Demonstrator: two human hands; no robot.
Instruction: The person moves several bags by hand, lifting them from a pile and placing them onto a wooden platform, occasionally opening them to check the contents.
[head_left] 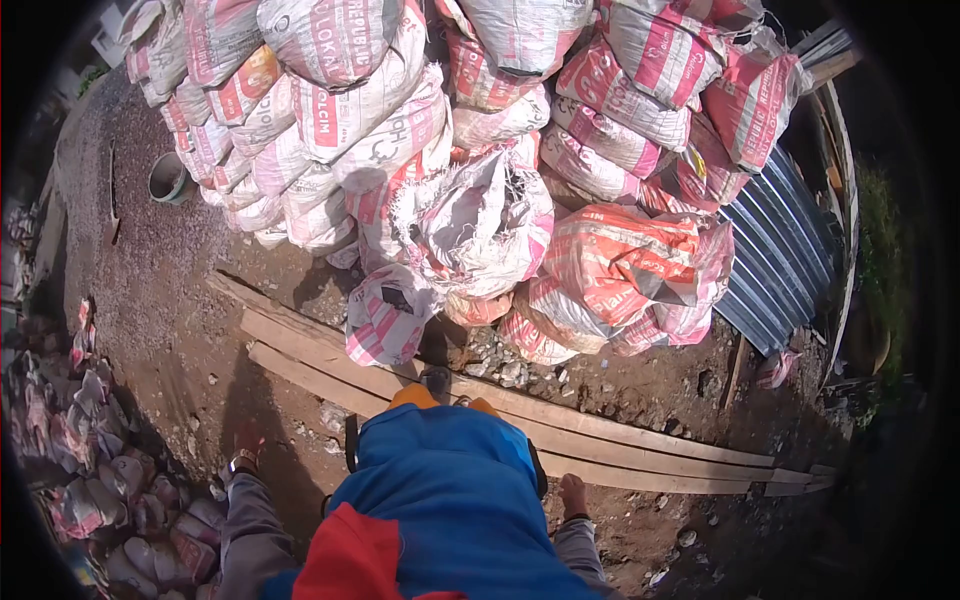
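My left hand (247,440) hangs low on the left, with a band at its wrist. Its fingers look slightly apart, with nothing seen in them. On the right, my right hand (573,492) hangs over the dirt; its finger shape is too small to make out. Both hands are apart from the sacks. Ahead stands an open-topped white and pink sack (470,225). A smaller sack (385,325) leans at its lower left, and an orange-red sack (615,260) lies to its right.
Filled sacks (350,120) are stacked high ahead. Long wooden planks (620,445) cross the ground near my feet. A bucket (170,178) stands at the left on gravel. Corrugated metal sheets (780,250) lean at the right. More sacks (125,480) lie at lower left.
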